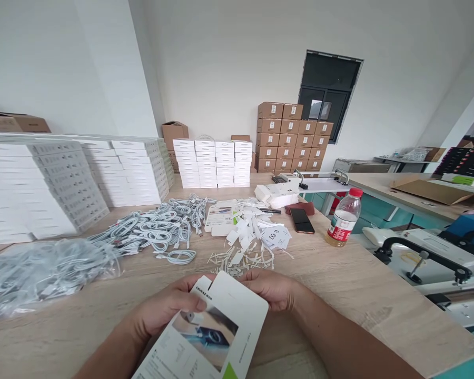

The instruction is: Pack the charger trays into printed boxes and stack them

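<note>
A white printed cardboard box (237, 310), with a product picture and a green corner, tilts toward me above the table's near edge. My left hand (174, 305) grips its left side, the thumb lying over the printed face. At the far right edge, my right hand (270, 288) is closed against the box, its fingertips partly hidden behind the card. Just beyond the hands lie torn paper strips (240, 258) and white paper scraps (247, 229). Coiled white cables (161, 223) are heaped to the left, one loose coil (181, 257) nearest the box.
Stacked white boxes (55, 184) line the left side, with more white stacks (215, 163) at the back. A plastic bag of cables (51, 273) lies at left. A phone (301, 220) and a red-capped bottle (344, 218) stand right. Brown cartons (288, 139) are piled behind.
</note>
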Demonstrator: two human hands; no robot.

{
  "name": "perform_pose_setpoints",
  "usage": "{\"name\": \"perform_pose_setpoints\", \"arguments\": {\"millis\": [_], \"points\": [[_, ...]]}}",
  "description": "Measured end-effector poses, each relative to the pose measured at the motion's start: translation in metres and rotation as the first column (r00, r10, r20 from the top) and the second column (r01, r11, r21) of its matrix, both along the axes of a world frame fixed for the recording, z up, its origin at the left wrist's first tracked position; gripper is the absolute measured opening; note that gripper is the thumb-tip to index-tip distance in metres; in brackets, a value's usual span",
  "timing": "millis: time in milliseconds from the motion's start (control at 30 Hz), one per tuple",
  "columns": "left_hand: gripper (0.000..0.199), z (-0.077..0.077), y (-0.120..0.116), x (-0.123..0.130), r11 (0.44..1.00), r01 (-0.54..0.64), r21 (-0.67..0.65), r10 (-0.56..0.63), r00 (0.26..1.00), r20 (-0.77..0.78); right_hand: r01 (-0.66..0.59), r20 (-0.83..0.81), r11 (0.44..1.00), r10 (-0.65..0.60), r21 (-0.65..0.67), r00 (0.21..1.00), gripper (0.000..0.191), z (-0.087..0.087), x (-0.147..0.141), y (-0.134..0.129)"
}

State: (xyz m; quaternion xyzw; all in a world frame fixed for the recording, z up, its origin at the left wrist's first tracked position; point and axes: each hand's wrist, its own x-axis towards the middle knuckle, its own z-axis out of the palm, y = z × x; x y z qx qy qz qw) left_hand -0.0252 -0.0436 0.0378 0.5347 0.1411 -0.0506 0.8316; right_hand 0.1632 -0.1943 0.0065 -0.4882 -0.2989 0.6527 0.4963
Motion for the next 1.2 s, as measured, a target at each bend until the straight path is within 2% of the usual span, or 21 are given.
{"name": "perform_pose_setpoints", "arguments": {"millis": [200,300,400,467,567,733,933,1067,1200], "points": [[0.044,0.002,-0.003,-0.001,0.994,0.092,0.061,-0.092,0.996,-0.01,-0.099,-0.003,0.995,0.099,0.003,0.995,0.044,0.003,-0.004,-0.003],[0.048,0.0,-0.001,0.001,0.995,0.074,0.06,-0.073,0.997,-0.012,-0.047,0.011,0.999,0.047,0.0,0.999,0.044,0.008,-0.005,-0.003],[0.05,-0.001,0.002,0.002,0.998,0.048,0.036,-0.048,0.999,0.003,0.038,0.048,0.999,-0.039,0.014,0.998,0.032,0.015,-0.002,-0.004],[0.051,-0.001,0.003,0.002,0.998,0.049,0.038,-0.049,0.999,0.008,0.048,0.099,0.999,-0.05,0.022,0.994,0.024,0.019,0.001,-0.005],[0.053,0.0,0.004,0.0,0.998,0.053,0.042,-0.053,0.999,0.002,0.041,0.175,0.999,-0.038,-0.012,0.984,0.023,0.022,0.004,-0.007],[0.051,0.001,0.001,-0.002,0.998,0.049,0.035,-0.049,0.999,0.0,0.088,0.044,0.994,-0.086,-0.06,0.995,0.031,0.013,0.0,-0.005],[0.044,0.001,-0.001,0.0,0.994,0.083,0.078,-0.082,0.996,-0.018,-0.071,-0.031,0.997,0.071,0.017,0.997,0.045,-0.001,-0.004,0.0],[0.045,-0.001,-0.002,0.0,0.993,0.094,0.077,-0.092,0.995,-0.037,-0.137,-0.01,0.99,0.137,0.022,0.991,0.042,0.001,-0.004,-0.001],[0.047,-0.002,-0.003,-0.001,0.995,0.085,0.054,-0.082,0.995,-0.056,-0.13,0.037,0.991,0.13,0.0,0.991,0.037,0.006,-0.003,-0.002]]}}
